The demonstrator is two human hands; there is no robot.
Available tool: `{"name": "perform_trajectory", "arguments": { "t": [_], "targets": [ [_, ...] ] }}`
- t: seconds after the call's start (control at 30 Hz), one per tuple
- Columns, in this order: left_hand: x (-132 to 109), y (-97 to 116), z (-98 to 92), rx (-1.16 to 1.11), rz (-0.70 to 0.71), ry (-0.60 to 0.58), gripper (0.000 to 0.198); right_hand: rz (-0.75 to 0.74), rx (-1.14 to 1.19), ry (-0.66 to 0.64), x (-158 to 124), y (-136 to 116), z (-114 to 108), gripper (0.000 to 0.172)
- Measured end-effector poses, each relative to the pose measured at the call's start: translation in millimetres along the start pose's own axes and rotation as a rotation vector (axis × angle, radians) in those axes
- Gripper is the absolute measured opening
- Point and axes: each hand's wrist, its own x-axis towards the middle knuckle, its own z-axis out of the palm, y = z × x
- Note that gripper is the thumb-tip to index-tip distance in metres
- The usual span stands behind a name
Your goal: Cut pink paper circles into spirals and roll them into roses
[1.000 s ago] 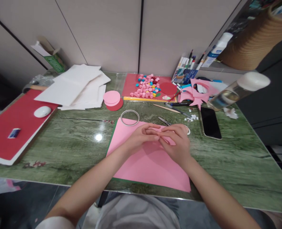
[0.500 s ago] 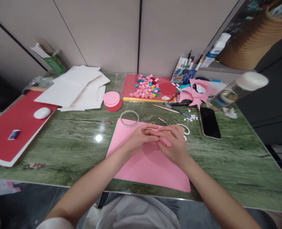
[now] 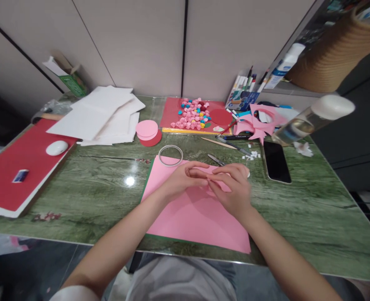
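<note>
Head view: the left hand (image 3: 186, 179) and right hand (image 3: 233, 187) were together at the fingertips above the pink paper (image 3: 197, 221), which lay on the counter (image 3: 304, 225); whether either grip was clamped on something, I could not tell. Scissors (image 3: 215, 159) lay just beyond, partly hidden; a tape roll (image 3: 170, 165) overlapped the paper's far edge.

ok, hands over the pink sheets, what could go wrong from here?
The right hand might brush the scissors, partly hidden behind it. The tape roll overlaps the edge of the pink sheets, so shifting them could drag it. Loose white scraps beside the phone might scatter if brushed.
</note>
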Motion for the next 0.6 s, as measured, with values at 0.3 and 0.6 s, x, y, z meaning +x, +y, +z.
{"name": "perform_trajectory", "arguments": {
  "t": [0.3,0.6],
  "targets": [
    [0.1,3.1,2.5,0.222,0.050,0.094,0.037,0.001,0.058,-0.034,1.0,0.3,0.2,0.012],
    [0.5,-3.1,6.7,-0.008,0.043,0.093,0.042,-0.061,-0.034,-0.010,-0.5,-0.6,3.6,0.016]
  ]
}}
